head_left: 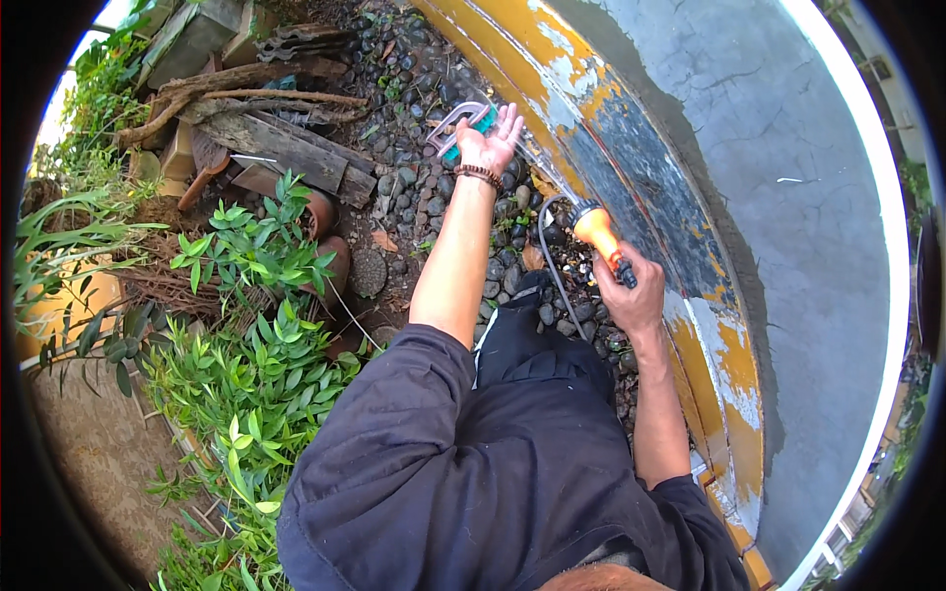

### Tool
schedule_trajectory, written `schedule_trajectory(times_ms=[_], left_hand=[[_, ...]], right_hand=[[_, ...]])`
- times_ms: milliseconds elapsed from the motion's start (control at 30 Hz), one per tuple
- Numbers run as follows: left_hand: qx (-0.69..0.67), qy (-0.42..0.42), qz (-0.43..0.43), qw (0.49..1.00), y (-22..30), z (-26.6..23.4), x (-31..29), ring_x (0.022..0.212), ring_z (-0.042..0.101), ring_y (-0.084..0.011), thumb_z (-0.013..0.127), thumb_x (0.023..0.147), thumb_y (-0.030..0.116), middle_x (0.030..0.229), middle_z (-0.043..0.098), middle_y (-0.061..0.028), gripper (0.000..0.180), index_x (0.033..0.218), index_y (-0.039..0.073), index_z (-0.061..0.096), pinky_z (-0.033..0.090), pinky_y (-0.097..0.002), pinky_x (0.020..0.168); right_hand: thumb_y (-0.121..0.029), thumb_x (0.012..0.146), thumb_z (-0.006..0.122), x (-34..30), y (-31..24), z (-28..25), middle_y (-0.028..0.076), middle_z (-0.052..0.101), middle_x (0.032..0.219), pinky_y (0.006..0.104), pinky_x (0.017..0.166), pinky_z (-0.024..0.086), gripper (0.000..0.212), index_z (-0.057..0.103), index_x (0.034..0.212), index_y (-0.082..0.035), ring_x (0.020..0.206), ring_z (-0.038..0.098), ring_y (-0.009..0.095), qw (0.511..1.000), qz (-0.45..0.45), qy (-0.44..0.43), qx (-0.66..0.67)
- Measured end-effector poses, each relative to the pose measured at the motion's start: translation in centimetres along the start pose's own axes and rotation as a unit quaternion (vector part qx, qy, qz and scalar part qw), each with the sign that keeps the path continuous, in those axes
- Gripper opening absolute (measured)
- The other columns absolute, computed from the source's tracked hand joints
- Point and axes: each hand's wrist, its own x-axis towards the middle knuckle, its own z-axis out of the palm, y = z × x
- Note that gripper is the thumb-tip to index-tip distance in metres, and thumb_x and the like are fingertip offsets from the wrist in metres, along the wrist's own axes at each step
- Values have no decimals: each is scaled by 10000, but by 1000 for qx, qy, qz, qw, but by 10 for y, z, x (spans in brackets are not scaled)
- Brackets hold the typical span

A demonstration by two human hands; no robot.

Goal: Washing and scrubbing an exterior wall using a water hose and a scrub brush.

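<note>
My left hand [490, 146] is stretched out palm up, its fingers extended, with a beaded bracelet round the wrist. A scrub brush [458, 125] with a pale pinkish handle and teal bristles hangs at that hand, its handle hooked by the thumb. My right hand [634, 295] is wrapped round an orange hose nozzle [597, 229] with black ends, beside the wall. Pale streaks of water run from the nozzle's tip toward my left hand. A thin grey hose [548, 251] curves down from near the nozzle; how it joins is hidden.
A curved wall [636, 148] with peeling yellow and dark paint rises on the right, topped by a grey surface [798, 236]. Dark pebbles [404, 187] cover the ground. To the left are leafy plants [256, 246], clay pots [333, 264] and weathered planks [281, 153].
</note>
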Motion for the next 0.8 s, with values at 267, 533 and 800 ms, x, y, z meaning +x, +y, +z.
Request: schedule_trajectory(times_ms=[267,533,800], left_hand=[[90,75,19,993,-3,-22,26,1135,677,-329,404,1036,557,1138,683,-136,618,1335,18,450,406,-569,1113],[58,113,23,992,4,-65,26,1126,688,-320,413,1022,529,1149,688,-145,599,1282,-6,486,427,-537,1100],[79,119,32,989,-20,-47,26,1189,642,-370,383,1063,523,1254,608,-168,608,1342,-15,432,401,-595,1130]], right_hand=[[-217,825,752,-7,10,-11,186,586,644,438,568,442,225,636,820,-24,614,615,407,996,69,-60,-9],[-232,848,752,-5,16,-14,216,646,718,430,598,478,235,687,915,-16,705,664,423,996,79,-48,-10],[-178,865,744,-3,6,-28,216,649,728,409,591,480,203,687,950,-3,686,674,401,997,52,-51,-17]])
